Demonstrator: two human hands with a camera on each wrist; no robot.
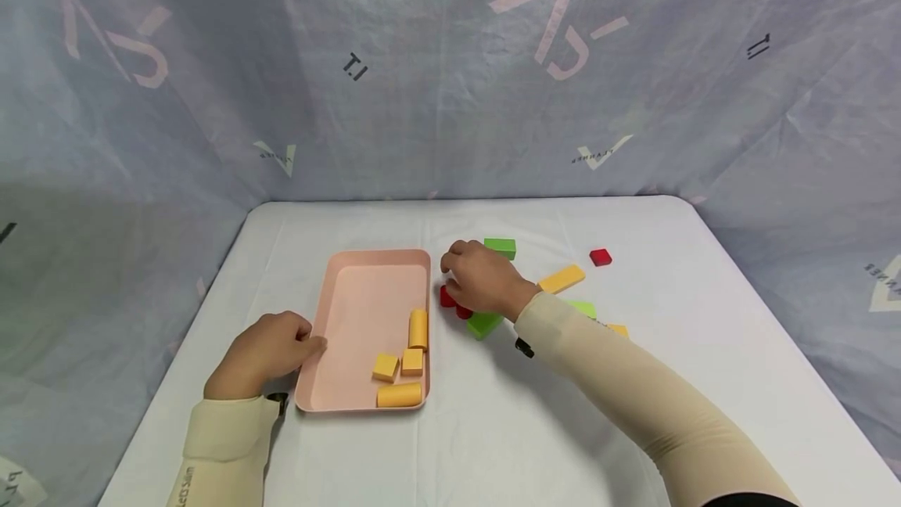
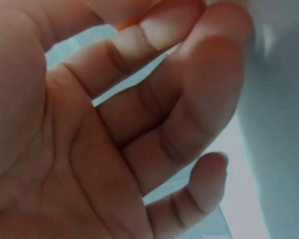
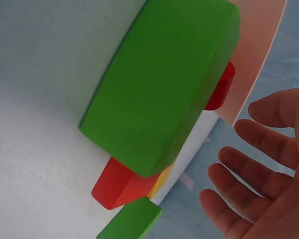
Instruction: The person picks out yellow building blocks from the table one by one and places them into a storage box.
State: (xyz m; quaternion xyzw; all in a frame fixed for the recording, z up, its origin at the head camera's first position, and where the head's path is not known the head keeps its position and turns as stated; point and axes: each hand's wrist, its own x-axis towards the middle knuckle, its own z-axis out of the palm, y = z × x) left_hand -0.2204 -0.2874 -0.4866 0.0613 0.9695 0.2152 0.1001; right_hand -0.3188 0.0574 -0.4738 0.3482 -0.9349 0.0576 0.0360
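Observation:
My left hand [image 1: 263, 354] holds the left rim of a pink tray [image 1: 352, 335], with thumb and fingers at its edge. Inside the tray lie two yellow cylinders [image 1: 418, 329] and two yellow cubes [image 1: 385, 367]. Right of the tray, my right hand [image 1: 486, 280] hovers over a cluster of blocks, fingers loosely bent and nothing visible in them. Just under it are a red block [image 1: 446, 296], a red cylinder [image 1: 463, 311] and a green block [image 1: 484, 325]. In the right wrist view that green block [image 3: 154, 84] looms large, apart from the fingers.
Beyond the right hand lies another green block [image 1: 500, 248]. A long yellow block [image 1: 561, 278], a light green block [image 1: 583, 308] and a partly hidden yellow piece [image 1: 618, 330] lie near the right forearm. A small red block [image 1: 601, 257] sits farther right on the white table [image 1: 549, 444].

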